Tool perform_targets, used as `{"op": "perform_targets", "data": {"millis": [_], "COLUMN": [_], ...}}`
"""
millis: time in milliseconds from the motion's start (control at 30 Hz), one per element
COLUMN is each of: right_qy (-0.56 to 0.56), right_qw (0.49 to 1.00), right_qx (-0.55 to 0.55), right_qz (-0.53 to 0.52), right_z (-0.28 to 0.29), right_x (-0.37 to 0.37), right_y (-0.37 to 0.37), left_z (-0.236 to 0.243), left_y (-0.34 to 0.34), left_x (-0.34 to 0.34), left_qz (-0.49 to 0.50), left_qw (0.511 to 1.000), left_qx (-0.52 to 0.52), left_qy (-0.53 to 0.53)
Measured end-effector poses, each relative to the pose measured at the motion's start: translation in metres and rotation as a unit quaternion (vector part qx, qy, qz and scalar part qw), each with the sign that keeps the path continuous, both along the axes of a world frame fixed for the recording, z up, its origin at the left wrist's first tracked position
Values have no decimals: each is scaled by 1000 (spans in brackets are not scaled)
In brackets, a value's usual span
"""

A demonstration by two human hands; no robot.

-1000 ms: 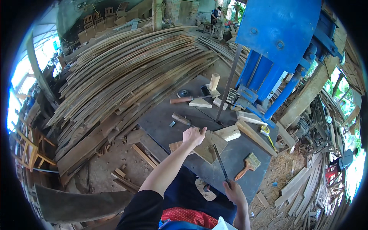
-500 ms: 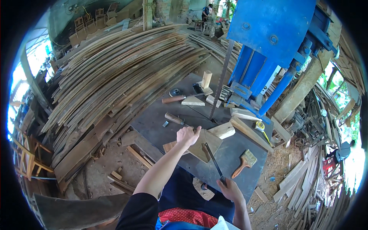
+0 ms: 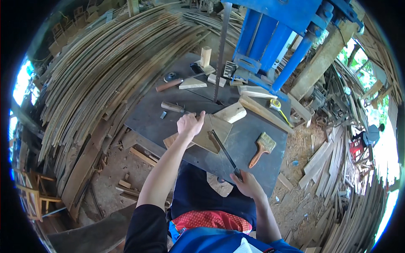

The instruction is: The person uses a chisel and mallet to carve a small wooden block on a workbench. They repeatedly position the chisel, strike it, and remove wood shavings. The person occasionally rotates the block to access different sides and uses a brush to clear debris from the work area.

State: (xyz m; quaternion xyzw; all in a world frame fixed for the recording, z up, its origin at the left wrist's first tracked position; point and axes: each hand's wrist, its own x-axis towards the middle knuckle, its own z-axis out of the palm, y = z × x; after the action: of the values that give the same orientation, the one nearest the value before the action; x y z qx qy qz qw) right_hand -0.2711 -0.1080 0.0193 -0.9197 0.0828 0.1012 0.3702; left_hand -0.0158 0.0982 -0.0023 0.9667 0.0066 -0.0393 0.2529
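Note:
My left hand (image 3: pixel 190 125) is closed over the upper left edge of a flat wooden board (image 3: pixel 206 138), thumb pointing up and away. The board lies on the dark metal table (image 3: pixel 147 120) and has a notch in its near right side. In my right hand (image 3: pixel 249 185) is a long dark file (image 3: pixel 226 153), gripped at its near end. The file slants up and left, its tip at the notch; whether it touches the wood I cannot tell. Another wood piece (image 3: pixel 171 140) shows beneath my left wrist. A thick wood block (image 3: pixel 231 113) sits against the board's far side.
A blue bandsaw (image 3: pixel 263 40) stands beyond, its blade (image 3: pixel 221 55) running down into the table. Around lie a paintbrush (image 3: pixel 264 147), a tape measure (image 3: pixel 276 105), a wooden-handled tool (image 3: pixel 172 107) and a brown-handled tool (image 3: pixel 169 84). Long planks (image 3: pixel 109 71) are piled at left.
The view has tilted down, so the table sits further left and higher. My left hand keeps its place on the board. The file stays in my right hand near the notch.

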Motion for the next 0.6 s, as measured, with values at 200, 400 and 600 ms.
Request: {"op": "perform_targets", "data": {"millis": [200, 400, 600], "right_qy": [2, -7, -37], "right_qw": [1000, 1000, 999], "right_qx": [6, 3, 31], "right_qz": [-11, -18, -26], "right_z": [-6, -3, -20], "right_x": [-6, -10, -20], "right_y": [0, 0, -7], "left_z": [4, 3, 57], "left_y": [-4, -3, -17], "left_x": [-2, 2, -11], "left_qz": [-13, -50, -117], "left_qw": [1000, 993, 962], "left_qx": [3, 20, 55], "left_qy": [-4, -108, -240]}}
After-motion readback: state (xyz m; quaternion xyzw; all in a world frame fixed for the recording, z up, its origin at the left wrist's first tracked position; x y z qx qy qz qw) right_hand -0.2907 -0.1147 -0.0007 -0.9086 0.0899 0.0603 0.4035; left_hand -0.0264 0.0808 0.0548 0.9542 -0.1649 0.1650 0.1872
